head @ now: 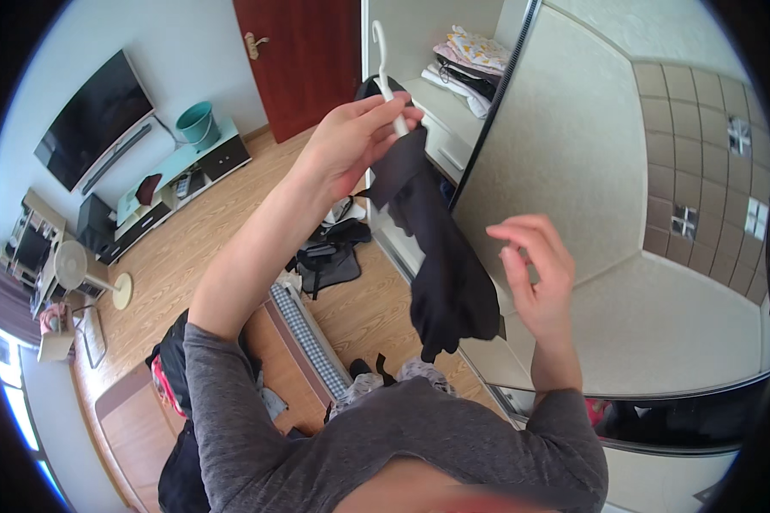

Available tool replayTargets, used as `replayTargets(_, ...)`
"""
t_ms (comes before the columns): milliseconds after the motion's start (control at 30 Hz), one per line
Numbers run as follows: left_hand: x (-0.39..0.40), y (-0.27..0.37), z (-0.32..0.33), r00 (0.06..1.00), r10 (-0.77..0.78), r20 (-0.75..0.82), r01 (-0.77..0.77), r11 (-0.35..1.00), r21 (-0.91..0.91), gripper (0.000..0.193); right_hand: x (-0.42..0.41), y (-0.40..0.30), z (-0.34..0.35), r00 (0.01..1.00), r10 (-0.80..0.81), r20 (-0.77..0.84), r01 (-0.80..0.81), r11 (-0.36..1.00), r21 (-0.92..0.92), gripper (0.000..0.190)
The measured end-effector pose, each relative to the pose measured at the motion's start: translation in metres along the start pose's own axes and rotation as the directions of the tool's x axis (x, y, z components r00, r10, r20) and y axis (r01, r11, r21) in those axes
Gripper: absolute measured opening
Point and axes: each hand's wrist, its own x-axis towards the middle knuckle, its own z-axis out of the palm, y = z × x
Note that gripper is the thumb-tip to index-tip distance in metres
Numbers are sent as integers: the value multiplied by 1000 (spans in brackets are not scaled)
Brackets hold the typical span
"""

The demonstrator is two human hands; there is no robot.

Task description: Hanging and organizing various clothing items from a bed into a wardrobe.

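Note:
My left hand (372, 131) grips a white plastic clothes hanger (385, 64) just below its hook, which points up. From the hanger hangs a black garment (449, 276), bunched and narrow, reaching down in front of my body. My right hand (539, 269) is raised to the right of the garment, apart from it, with its fingers curled and a gap between thumb and fingertips. It holds nothing. The lower part of the hanger is hidden inside the cloth.
An open wardrobe with folded clothes (468, 64) on a shelf stands ahead, its sliding door (564, 147) at right. Dark bags (330, 256) lie on the wooden floor. Clothes (173, 359) are heaped on a bed (135, 417) at lower left. A fan (70, 264) stands farther left.

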Motion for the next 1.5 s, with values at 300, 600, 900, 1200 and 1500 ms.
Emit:
replayTargets(300, 107, 14, 15, 964, 182, 192, -176, 983, -49, 42, 95, 30, 14, 979, 190, 70, -145, 900, -410, 31)
replayTargets(600, 238, 90, 39, 784, 324, 529, -381, 925, -1, 42, 192, 80, -43, 922, 378, -87, -354, 911, 214, 12)
replayTargets(900, 403, 177, 31, 548, 685, 480, -828, 525, 195, 36, 407, 71, -123, 923, 145, -356, -248, 932, -263, 33)
replayTargets(1200, 463, 97, -29, 243, 968, 64, -969, 245, -29, 22, 627, 86, -157, 840, 76, -537, -188, 969, -157, 29)
replayTargets(1500, 500, -21, -117, 17, 933, 359, -986, -45, 162, 38, 781, 178, -125, 780, -116, -615, -161, 913, -376, 31)
